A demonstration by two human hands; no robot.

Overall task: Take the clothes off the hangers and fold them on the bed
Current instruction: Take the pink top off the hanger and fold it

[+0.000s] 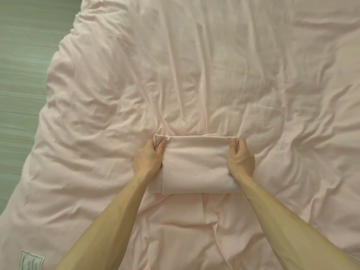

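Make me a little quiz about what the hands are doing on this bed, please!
1. True or false: the folded pink garment lies on the pink duvet.
2. What does the left hand hold? A) a hanger B) a far corner of the garment C) a pillow
3. Fill in: the right hand has its grip on the garment's far ____ corner.

Key: 1 true; 2 B; 3 right.
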